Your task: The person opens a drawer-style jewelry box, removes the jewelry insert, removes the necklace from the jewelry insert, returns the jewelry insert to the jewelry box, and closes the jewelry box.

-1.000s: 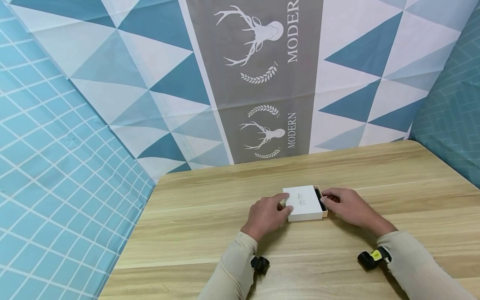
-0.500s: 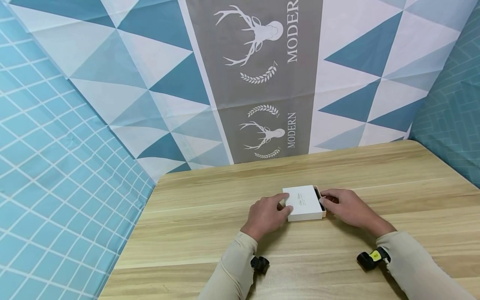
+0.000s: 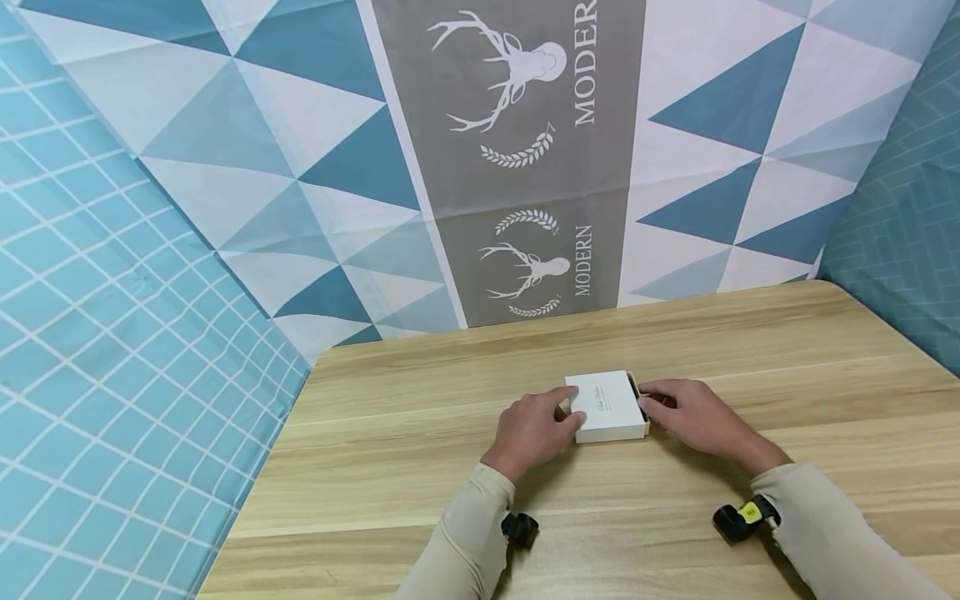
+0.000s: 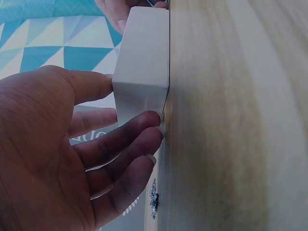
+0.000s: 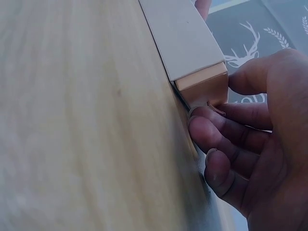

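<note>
A flat white drawer box (image 3: 609, 403) with small print on top lies on the wooden table. My left hand (image 3: 528, 430) holds its left end, thumb and index finger at the two corners, the other fingers curled by the end face in the left wrist view. From the right end of the white sleeve (image 5: 185, 41) a narrow strip of the copper-tan inner drawer (image 5: 204, 89) sticks out. My right hand (image 3: 692, 414) has its thumb and fingers on that drawer end, by a small tan pull tab (image 5: 216, 108). A dark interior strip shows beside the right fingertips.
The wood-grain table (image 3: 420, 467) extends around the box on all sides. Behind it hangs a patterned cloth (image 3: 525, 167) with deer heads, and a blue checked cloth (image 3: 112, 333) borders the left. Wrist cameras (image 3: 519, 529) sit on both sleeves.
The inner drawer has slid left into the white sleeve, leaving a thinner strip out. My right hand has shifted slightly left with it; the left hand stays in place.
</note>
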A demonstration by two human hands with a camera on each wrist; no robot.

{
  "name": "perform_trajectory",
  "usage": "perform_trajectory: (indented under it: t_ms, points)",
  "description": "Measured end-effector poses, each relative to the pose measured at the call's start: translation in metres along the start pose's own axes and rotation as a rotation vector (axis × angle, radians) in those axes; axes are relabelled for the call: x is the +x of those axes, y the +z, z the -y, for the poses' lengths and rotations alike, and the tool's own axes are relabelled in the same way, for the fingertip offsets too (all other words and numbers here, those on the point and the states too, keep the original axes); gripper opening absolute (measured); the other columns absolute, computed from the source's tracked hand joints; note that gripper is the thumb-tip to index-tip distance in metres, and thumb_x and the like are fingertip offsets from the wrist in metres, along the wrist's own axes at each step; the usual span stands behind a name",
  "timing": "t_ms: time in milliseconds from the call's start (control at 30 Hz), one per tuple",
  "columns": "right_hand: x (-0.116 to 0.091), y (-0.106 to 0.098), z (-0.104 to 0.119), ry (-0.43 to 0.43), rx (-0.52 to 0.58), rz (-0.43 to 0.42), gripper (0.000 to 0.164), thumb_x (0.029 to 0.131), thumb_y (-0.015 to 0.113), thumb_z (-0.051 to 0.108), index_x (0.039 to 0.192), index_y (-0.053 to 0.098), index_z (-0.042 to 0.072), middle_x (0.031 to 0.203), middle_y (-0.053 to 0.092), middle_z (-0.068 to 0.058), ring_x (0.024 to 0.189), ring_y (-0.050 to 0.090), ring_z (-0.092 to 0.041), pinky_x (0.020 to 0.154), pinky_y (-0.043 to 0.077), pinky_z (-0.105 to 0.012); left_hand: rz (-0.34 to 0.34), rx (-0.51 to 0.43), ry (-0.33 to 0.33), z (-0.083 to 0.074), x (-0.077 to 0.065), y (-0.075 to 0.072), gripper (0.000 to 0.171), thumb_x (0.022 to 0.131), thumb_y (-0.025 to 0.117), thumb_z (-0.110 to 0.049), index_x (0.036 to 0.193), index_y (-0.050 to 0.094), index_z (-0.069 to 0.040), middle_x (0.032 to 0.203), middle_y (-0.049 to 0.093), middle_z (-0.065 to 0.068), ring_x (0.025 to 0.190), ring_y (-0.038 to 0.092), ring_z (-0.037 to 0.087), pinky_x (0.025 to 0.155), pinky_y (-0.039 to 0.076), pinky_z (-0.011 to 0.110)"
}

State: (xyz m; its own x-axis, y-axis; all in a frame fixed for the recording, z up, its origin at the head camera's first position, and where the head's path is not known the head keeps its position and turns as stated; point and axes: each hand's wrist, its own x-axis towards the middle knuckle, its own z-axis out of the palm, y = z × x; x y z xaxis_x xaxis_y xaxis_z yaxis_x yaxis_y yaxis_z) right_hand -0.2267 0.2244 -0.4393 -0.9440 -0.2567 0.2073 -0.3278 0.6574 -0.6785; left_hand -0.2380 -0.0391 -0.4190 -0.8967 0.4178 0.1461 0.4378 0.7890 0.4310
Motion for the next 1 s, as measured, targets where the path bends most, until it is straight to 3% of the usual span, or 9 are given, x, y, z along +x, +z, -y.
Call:
perform_trajectory:
  t_ms: [1000]
  points:
    - [-0.0015,0.0016,-0.0008,0.01,0.005,0.014,0.034,0.103,0.058,0.021,0.127,0.067,0.0,0.119,0.069,-0.011,0.105,0.062,-0.022,0.084,0.05,-0.041,-0.001,-0.012,-0.005,-0.0003,-0.0004,0.0003,0.04,0.096,0.066,-0.037,0.134,0.065,-0.025,0.087,0.071,-0.012,0.078,0.062,0.003,0.069,0.048,0.032]
